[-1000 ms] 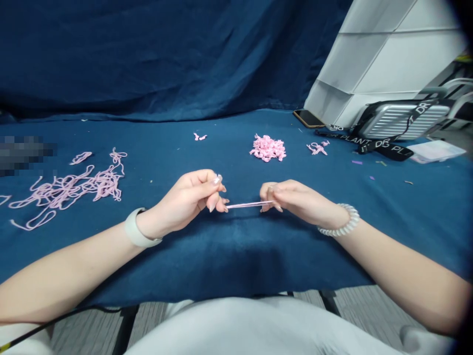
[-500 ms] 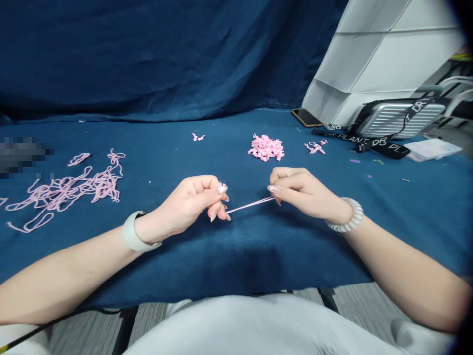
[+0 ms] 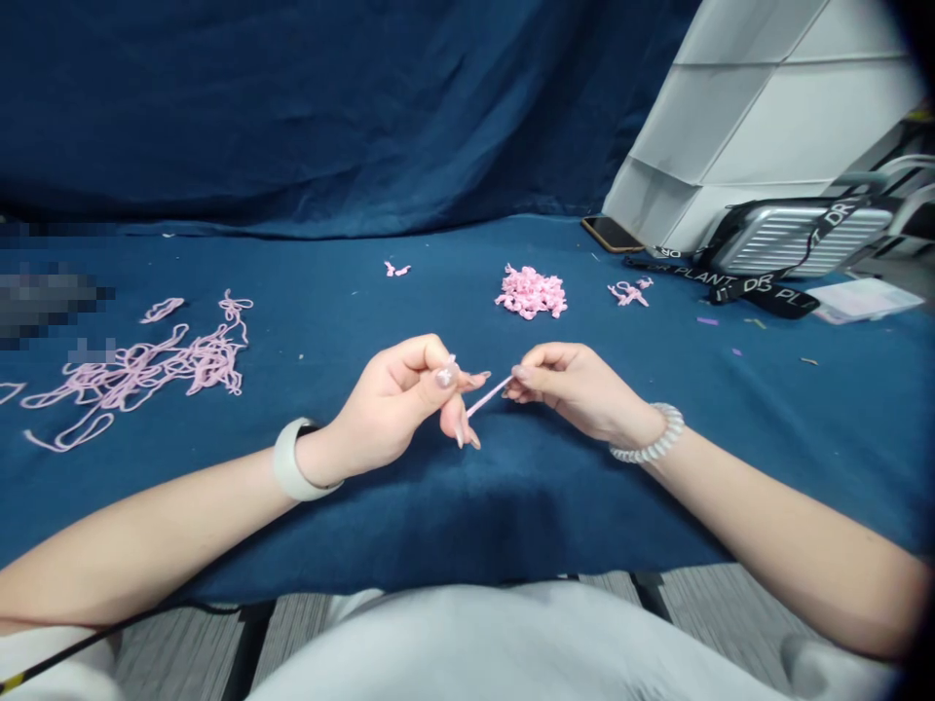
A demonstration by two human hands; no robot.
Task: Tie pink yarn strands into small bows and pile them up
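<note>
A short pink strand of yarn (image 3: 488,396) is stretched between my two hands above the blue cloth. My left hand (image 3: 409,399) pinches one end between thumb and forefinger, and the strand passes by its lower fingers, which are partly extended. The other end sits between the thumb and fingertips of my right hand (image 3: 566,382), higher than the left end. Beyond the hands lies a heap of small pink yarn knots (image 3: 531,291). A loose tangle of pale pink yarn (image 3: 146,365) spreads out at the left.
Small pink yarn bits (image 3: 396,270) and a few knotted pieces (image 3: 629,292) lie near the heap. At the right are a phone (image 3: 612,235), a silver ridged case (image 3: 800,239), a black lettered strap (image 3: 760,292) and a white box (image 3: 745,117). Blue cloth (image 3: 328,292) covers the table.
My hands have drawn closer together, the right one moving left and the left one slightly right. The strand between them now shows shorter and steeper. The view has shifted slightly.
</note>
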